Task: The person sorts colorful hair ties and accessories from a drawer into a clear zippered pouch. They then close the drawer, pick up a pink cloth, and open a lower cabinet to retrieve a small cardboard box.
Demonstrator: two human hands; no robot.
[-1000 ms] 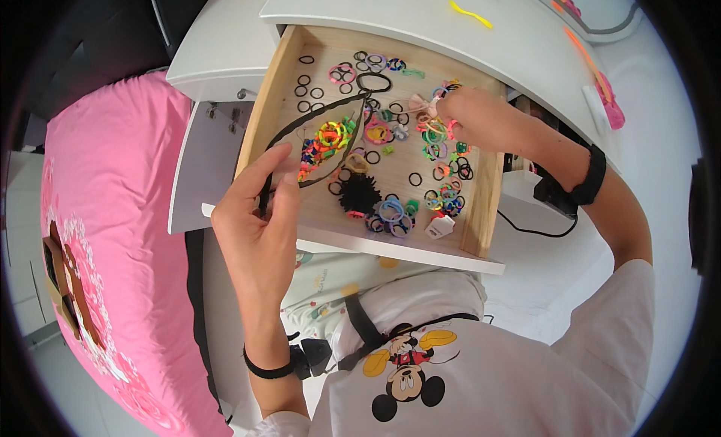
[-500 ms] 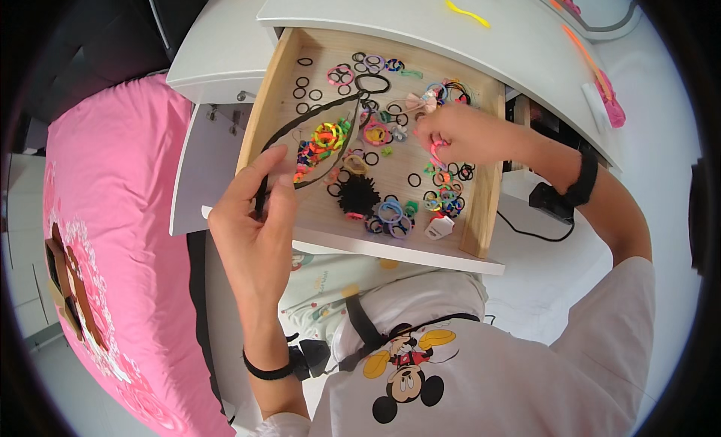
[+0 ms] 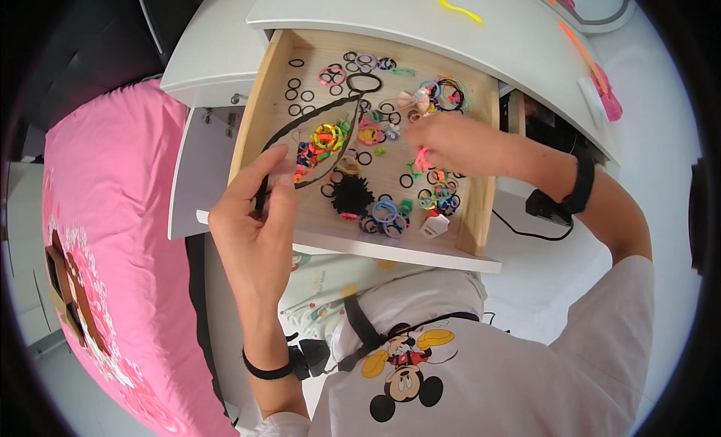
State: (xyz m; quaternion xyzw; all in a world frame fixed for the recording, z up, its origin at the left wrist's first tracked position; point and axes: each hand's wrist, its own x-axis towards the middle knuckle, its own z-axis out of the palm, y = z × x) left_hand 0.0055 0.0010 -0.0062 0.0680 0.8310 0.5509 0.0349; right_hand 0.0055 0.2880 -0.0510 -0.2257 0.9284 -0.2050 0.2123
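My left hand (image 3: 259, 204) pinches the edge of a clear pouch with black trim (image 3: 309, 114), held over the left part of an open wooden drawer (image 3: 254, 114). Bright hair ties (image 3: 327, 139) in neon colours lie bunched inside the pouch. Over the drawer's right side, my right hand (image 3: 454, 143) is closed, its fingertips partly hidden, with bright pink hair ties (image 3: 423, 160) showing below them. Beside it lies a pale pink bow (image 3: 414, 100). Small black hair ties (image 3: 294, 83) and a fluffy black scrunchie (image 3: 351, 194) rest on the drawer bottom.
A white tag (image 3: 435, 225) and blue hair ties (image 3: 385, 210) sit near the drawer's front. The white desktop (image 3: 360, 13) beyond holds a yellow strip (image 3: 460, 10) and a pink item (image 3: 608, 99). To the left stands a bed with a pink cover (image 3: 120, 182).
My right hand has shifted slightly left with the pink hair ties. The drawer sits a little further left in view. My left hand keeps its grip on the pouch.
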